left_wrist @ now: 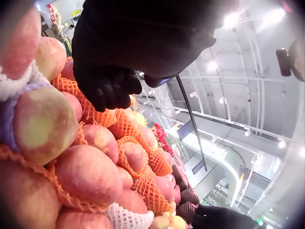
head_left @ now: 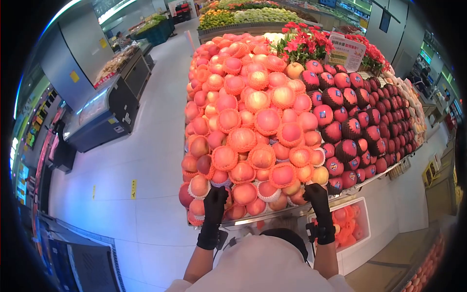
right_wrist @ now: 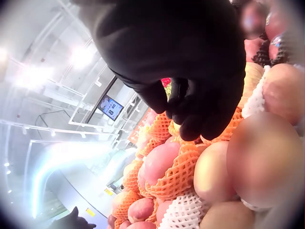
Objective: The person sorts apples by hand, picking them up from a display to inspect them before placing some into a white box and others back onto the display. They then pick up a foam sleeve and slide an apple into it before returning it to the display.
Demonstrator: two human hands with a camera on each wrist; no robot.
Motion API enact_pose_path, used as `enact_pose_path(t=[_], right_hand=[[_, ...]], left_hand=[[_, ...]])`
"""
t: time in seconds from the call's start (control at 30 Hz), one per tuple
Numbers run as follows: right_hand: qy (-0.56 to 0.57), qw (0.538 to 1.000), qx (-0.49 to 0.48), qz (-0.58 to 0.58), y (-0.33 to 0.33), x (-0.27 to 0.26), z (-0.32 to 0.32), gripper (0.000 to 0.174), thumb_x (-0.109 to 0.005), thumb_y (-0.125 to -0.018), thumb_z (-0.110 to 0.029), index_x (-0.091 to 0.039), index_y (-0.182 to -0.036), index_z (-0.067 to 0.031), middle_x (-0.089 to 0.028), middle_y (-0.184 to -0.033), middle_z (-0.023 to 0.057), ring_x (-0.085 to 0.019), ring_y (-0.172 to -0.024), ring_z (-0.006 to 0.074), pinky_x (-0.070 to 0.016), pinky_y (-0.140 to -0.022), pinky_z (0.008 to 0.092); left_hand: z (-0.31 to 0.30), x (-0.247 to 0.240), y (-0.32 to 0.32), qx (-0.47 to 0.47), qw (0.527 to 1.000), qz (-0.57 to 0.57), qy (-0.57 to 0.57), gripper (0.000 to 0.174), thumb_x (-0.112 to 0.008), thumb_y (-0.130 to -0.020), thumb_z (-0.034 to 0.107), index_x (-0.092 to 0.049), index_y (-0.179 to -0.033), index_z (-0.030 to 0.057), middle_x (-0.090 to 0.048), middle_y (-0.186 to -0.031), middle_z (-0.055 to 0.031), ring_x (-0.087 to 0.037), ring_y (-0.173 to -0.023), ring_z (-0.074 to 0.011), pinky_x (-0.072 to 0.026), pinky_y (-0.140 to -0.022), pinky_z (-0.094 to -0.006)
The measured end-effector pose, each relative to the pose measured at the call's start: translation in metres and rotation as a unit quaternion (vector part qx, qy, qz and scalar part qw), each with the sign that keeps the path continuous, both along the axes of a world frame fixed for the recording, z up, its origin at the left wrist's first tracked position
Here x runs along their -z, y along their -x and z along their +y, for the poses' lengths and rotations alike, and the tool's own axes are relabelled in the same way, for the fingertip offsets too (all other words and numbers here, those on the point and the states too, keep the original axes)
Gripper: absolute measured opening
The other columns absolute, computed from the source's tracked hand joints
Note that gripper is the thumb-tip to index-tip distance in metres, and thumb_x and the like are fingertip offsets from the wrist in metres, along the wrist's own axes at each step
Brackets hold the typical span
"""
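My left hand [head_left: 215, 202], in a black glove, hovers over the front left of a heap of red apples [head_left: 243, 193]. Loosely curled fingers show in the left wrist view, with nothing held, close above apples in orange foam nets [left_wrist: 121, 117]. Further right along the same front edge is my right hand [head_left: 317, 198], gloved alike, near a yellowish apple [head_left: 320, 175]. In the right wrist view its fingers hang bent, with a gap by the thumb and no fruit gripped. Below them lie an apple in an orange net [right_wrist: 162, 162] and a white foam net [right_wrist: 183, 212].
Dark red apples in black nets [head_left: 346, 150] fill the stand's right side. Red flowers [head_left: 309, 41] and a sign [head_left: 346, 51] stand at the back. A white crate [head_left: 367, 228] of fruit sits low at the right, under the metal edge. A freezer chest [head_left: 104, 114] stands left across the aisle.
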State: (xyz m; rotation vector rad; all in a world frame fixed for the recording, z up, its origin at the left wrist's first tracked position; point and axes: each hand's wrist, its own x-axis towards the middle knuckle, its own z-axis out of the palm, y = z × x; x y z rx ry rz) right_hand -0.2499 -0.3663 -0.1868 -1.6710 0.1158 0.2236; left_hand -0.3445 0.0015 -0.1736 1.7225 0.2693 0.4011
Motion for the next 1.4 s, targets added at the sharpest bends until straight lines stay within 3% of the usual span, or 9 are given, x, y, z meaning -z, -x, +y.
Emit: enact_pose_path(t=[0.4,0.67,0.93,1.0,1.1,1.2,1.3,1.37,1.4], right_hand=[[0.018,0.999,0.029,-0.038,0.048,0.002,-0.009,0.02,-0.065,-0.087,-0.018,-0.068,-0.094,0.0007,-0.065,-0.081,0.0046,-0.063,-0.076,0.0139,-0.05,-0.07,0.0292],[0.134,0.988,0.063,-0.051,0.035,-0.004,-0.009,0.031,-0.066,-0.09,-0.026,-0.07,-0.086,0.005,-0.07,-0.076,0.0101,-0.065,-0.074,0.0183,-0.0492,-0.071,0.0325],[0.077,0.997,0.019,-0.003,0.058,-0.003,-0.016,0.021,-0.064,-0.09,-0.015,-0.059,-0.075,-0.0019,-0.06,-0.063,0.0054,-0.056,-0.054,0.0115,-0.0441,-0.054,0.0272],[0.072,0.997,0.025,-0.018,0.059,0.007,-0.021,0.024,-0.065,-0.086,-0.018,-0.057,-0.07,-0.0023,-0.053,-0.057,0.0036,-0.051,-0.05,0.0118,-0.0402,-0.05,0.0304],[0.114,0.991,0.013,-0.061,0.053,0.028,-0.033,0.024,-0.066,-0.084,-0.017,-0.055,-0.068,-0.0025,-0.046,-0.055,0.0029,-0.044,-0.05,0.0113,-0.037,-0.049,0.0328],[0.137,0.986,0.014,-0.09,0.055,0.034,-0.044,0.024,-0.067,-0.081,-0.017,-0.054,-0.066,-0.0021,-0.042,-0.055,0.0031,-0.04,-0.053,0.0124,-0.0359,-0.05,0.0352],[0.135,0.988,0.018,-0.076,0.056,0.054,-0.07,0.022,-0.067,-0.079,-0.016,-0.055,-0.069,-0.0015,-0.046,-0.061,0.0056,-0.046,-0.06,0.0153,-0.0386,-0.055,0.0373],[0.205,0.942,0.012,-0.264,0.051,0.092,-0.097,0.027,-0.064,-0.081,-0.011,-0.047,-0.06,-0.0083,-0.038,-0.058,-0.0022,-0.041,-0.053,0.0096,-0.0328,-0.047,0.0313],[0.189,0.953,0.01,-0.239,0.059,0.092,-0.106,0.024,-0.063,-0.082,-0.009,-0.048,-0.063,-0.0089,-0.039,-0.061,-0.0019,-0.042,-0.056,0.01,-0.0339,-0.049,0.0309]], left_hand=[[0.01,-0.002,0.019,0.067,0.996,-0.016,0.064,0.023,-0.054,-0.102,0.019,-0.06,-0.091,0.0002,-0.06,-0.078,-0.0055,-0.057,-0.072,-0.0136,-0.0459,-0.066,-0.029],[0.017,0.021,0.033,0.084,0.993,-0.026,0.081,0.022,-0.052,-0.102,0.015,-0.058,-0.087,0.0006,-0.06,-0.078,-0.0055,-0.057,-0.074,-0.0135,-0.0453,-0.069,-0.0287],[0.022,0.028,0.036,0.086,0.988,0.002,0.125,0.021,-0.051,-0.103,0.016,-0.059,-0.091,0.0001,-0.057,-0.077,-0.0034,-0.053,-0.068,-0.0119,-0.0428,-0.064,-0.0274],[0.024,0.035,0.036,0.097,0.977,0.023,0.186,0.021,-0.05,-0.103,0.016,-0.059,-0.09,0.0012,-0.053,-0.075,-0.0014,-0.05,-0.066,-0.0104,-0.0413,-0.061,-0.0263],[0.015,0.02,0.039,0.068,0.989,0.035,0.126,0.019,-0.053,-0.102,0.016,-0.058,-0.088,0.004,-0.048,-0.074,0.0021,-0.046,-0.065,-0.0077,-0.0377,-0.058,-0.0234],[0.027,0.043,0.034,0.171,0.957,0.049,0.229,0.03,-0.055,-0.099,0.022,-0.048,-0.071,0.0129,-0.041,-0.063,0.0054,-0.039,-0.055,-0.0063,-0.0306,-0.05,-0.0246],[0.019,0.04,0.031,0.276,0.92,0.055,0.272,0.017,-0.061,-0.096,0.017,-0.059,-0.083,0.0066,-0.048,-0.071,0.0047,-0.046,-0.062,-0.0062,-0.0358,-0.055,-0.022],[-0.001,0.025,0.029,0.249,0.925,0.078,0.276,0.02,-0.061,-0.096,0.016,-0.056,-0.078,0.0079,-0.047,-0.069,0.0046,-0.045,-0.061,-0.0063,-0.0361,-0.054,-0.0227],[-0.011,0.021,0.03,0.235,0.927,0.091,0.276,0.022,-0.06,-0.095,0.015,-0.055,-0.075,0.0086,-0.047,-0.067,0.0046,-0.045,-0.06,-0.0063,-0.0362,-0.054,-0.023]])
